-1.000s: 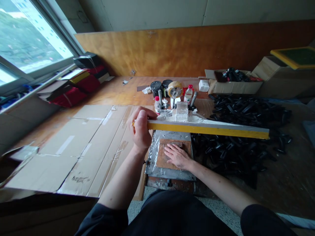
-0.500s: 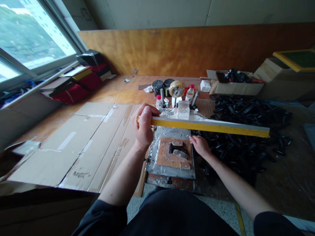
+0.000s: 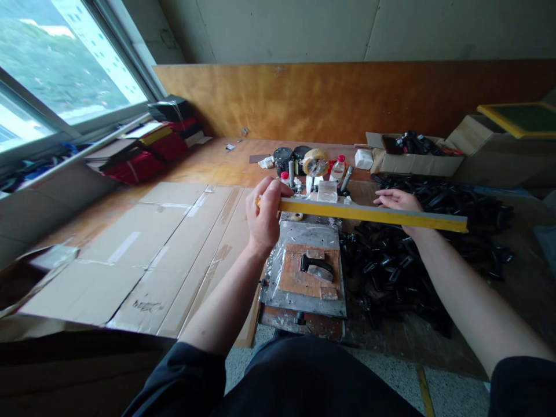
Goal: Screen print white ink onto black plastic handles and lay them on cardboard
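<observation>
Head view: one yellow squeegee [image 3: 369, 213] held level in the air over the far edge of a metal plate [image 3: 304, 237], left hand [image 3: 264, 211] with fingers closed round its near end. Right hand [image 3: 397, 201] open, fingers extended, over a heap of black parts [image 3: 391, 260], just past the bar. On the plate: one wooden board [image 3: 295, 278] bearing one black-handled tool [image 3: 315, 266]. Farther off: two black tins [image 3: 282, 159], one tape roll [image 3: 315, 163].

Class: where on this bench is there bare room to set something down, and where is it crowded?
Bare wood lies between the flattened cardboard and the black jars. Crowded: around the tape roll, right of the metal plate, among the black plastic pieces.
</observation>
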`<state>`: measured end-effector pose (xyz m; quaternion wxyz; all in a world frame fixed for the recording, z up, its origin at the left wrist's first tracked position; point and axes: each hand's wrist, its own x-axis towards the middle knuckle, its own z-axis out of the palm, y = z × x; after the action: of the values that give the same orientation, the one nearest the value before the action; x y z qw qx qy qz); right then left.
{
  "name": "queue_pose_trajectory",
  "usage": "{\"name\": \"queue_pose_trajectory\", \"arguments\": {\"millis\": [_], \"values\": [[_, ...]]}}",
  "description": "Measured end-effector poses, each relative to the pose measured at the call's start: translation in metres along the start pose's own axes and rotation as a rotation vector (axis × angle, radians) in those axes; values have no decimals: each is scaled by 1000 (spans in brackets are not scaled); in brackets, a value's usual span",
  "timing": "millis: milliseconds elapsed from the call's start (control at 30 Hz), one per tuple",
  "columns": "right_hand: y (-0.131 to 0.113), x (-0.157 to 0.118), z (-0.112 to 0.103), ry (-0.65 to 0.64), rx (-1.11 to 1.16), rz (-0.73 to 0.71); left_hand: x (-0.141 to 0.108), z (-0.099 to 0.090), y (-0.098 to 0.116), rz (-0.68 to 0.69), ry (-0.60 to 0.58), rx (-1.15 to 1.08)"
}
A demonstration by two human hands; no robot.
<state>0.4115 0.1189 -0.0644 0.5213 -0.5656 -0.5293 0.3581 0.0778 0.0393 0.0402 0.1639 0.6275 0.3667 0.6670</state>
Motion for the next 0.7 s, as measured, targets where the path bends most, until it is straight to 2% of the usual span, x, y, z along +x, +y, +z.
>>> {"name": "queue_pose_trajectory", "arguments": {"millis": [100, 167, 300, 400, 467, 567, 633, 700], "values": [[-34, 4, 13, -150, -123, -56, -30, -11, -2, -59, -63, -75], [-45, 2, 32, -200, -267, -189, -63, -23, -7, -82, -104, -124], [-46, -7, 80, -281, -650, -491, -136, -46, -24, -194, -134, -132], [-45, -13, 106, -364, -871, -510, -173, -57, -38, -273, -192, -96], [-48, -17, 115, -405, -958, -448, -185, -60, -44, -272, -214, -91], [-55, -29, 121, -520, -1089, -352, -190, -60, -49, -254, -202, -91], [-59, -43, 122, -587, -1163, -368, -189, -59, -49, -248, -193, -85], [-63, -59, 122, -593, -1204, -445, -189, -59, -49, -238, -189, -76]]}}
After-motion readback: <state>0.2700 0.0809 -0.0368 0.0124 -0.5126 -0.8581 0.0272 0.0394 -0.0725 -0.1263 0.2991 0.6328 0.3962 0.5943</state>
